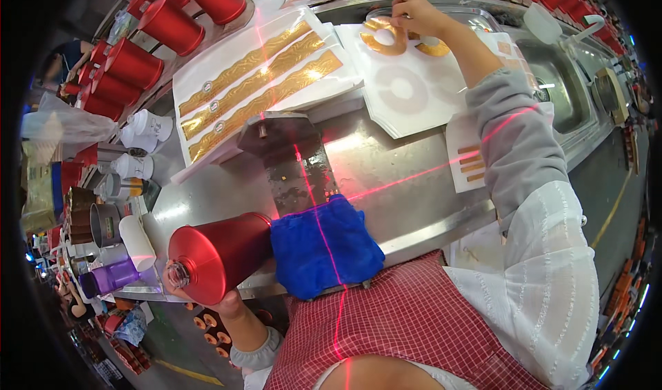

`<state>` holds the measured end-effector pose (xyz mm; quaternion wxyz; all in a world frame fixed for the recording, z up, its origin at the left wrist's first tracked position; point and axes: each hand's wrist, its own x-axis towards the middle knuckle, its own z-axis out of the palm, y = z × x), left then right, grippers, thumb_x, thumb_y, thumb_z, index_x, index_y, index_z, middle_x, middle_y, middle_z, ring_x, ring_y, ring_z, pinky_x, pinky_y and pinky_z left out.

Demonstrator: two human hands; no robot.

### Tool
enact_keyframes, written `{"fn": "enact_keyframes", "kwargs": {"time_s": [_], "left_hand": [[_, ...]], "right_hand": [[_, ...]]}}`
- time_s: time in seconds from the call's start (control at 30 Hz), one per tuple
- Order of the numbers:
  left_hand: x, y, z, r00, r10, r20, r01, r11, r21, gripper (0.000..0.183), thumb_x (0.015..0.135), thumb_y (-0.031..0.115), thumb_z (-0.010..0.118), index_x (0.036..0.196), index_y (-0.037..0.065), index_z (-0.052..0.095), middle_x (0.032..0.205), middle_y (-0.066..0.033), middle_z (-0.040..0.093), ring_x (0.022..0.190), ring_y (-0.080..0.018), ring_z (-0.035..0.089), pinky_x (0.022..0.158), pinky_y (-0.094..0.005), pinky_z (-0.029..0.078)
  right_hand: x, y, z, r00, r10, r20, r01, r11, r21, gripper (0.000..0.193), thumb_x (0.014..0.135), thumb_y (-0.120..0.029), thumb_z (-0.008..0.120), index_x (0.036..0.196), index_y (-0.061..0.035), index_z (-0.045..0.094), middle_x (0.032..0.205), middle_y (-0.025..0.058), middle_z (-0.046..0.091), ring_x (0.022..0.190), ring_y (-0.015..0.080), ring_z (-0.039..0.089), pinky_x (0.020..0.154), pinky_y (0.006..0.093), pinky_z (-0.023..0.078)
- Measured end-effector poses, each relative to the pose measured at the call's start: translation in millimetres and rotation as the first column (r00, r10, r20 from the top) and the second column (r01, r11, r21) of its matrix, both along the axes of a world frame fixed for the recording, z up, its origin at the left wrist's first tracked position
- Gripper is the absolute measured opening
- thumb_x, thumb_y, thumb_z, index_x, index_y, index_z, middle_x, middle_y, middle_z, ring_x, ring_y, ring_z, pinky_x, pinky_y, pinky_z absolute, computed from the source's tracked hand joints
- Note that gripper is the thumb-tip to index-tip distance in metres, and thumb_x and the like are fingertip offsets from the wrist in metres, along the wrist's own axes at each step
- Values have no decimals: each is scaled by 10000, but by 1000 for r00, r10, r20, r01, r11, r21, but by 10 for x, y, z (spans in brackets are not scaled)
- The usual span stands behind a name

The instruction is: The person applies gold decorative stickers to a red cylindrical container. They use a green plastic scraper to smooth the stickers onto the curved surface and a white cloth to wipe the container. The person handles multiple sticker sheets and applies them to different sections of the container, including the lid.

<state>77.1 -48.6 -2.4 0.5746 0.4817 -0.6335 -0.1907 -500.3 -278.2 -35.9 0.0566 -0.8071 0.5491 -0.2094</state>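
Note:
My left hand [231, 306] is wrapped round the underside of a red metal canister [227, 252], tapered, with a clear knob at its narrow end. The canister lies on its side, its wide end next to a blue cloth [327, 246] draped over a metal stand [296, 176]. At the far side my right hand [419, 14] pinches the edge of a gold ring-shaped sticker [386, 40], which is partly lifted off its white backing sheet [407, 97]. Another gold sticker piece [433, 46] sits on the sheet under my right wrist.
White sheets with long gold label strips [258, 83] lie at the far left of the steel table [400, 176]. A small sheet with short gold strips [470, 162] is under my right forearm. Red canisters [172, 26] line a conveyor behind. A sink [562, 90] is at right, white tubs [148, 124] at left.

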Motion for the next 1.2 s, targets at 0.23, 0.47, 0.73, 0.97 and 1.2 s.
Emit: {"fn": "enact_keyframes", "kwargs": {"time_s": [0.23, 0.47, 0.73, 0.97, 1.2], "left_hand": [[-20, 16, -13, 998, 19, -58, -19, 1000, -1, 1168, 583, 746, 730, 1376, 27, 261, 1318, -129, 342, 1242, -323, 438, 1007, -467, 427], [-31, -118, 161, 906, -374, -196, 387, 922, 30, 1080, 558, 331, 885, 1392, 25, 271, 1363, -211, 405, 1248, -321, 453, 1058, -436, 368], [-54, 37, 206, 877, -433, -206, 448, 894, 28, 1074, 584, 226, 896, 1409, 6, 244, 1370, -181, 389, 1259, -278, 444, 1054, -394, 371], [-73, 149, 122, 920, -360, -154, 374, 924, 81, 1052, 677, 296, 848, 1433, -12, 183, 1347, -190, 375, 1262, -303, 418, 1063, -413, 347], [-27, 249, 500, 459, -530, -713, 704, 707, -73, 773, 885, 272, 646, 1458, 12, 198, 1406, -136, 369, 1301, -215, 396, 1097, -351, 304]], "right_hand": [[-98, 194, -155, 654, -698, -293, 707, 701, -93, 255, 884, -301, 524, 1011, -160, 695, 1183, 156, 539, 1114, 383, 510, 938, 510, 443], [-347, 348, 265, 908, -408, -100, 410, 912, 5, 350, 856, -347, 596, 883, -10, 688, 800, 205, 623, 832, 341, 571, 730, 453, 427], [2402, 1557, 1510, 702, -167, 692, 58, 982, 179, 284, 938, -305, 556, 1109, -101, 655, 1010, -54, 616, 848, 28, 494, 684, 211, 368], [3644, 2271, 1622, 379, -29, 925, -320, 934, 161, 148, 949, -179, 549, 913, -40, 583, 925, -5, 528, 746, 56, 434, 680, 215, 378], [3700, 2280, 1128, 342, -43, 939, -396, 899, 186, 175, 957, -174, 538, 891, -16, 568, 1087, 48, 499, 824, 77, 457, 725, 227, 401]]}}
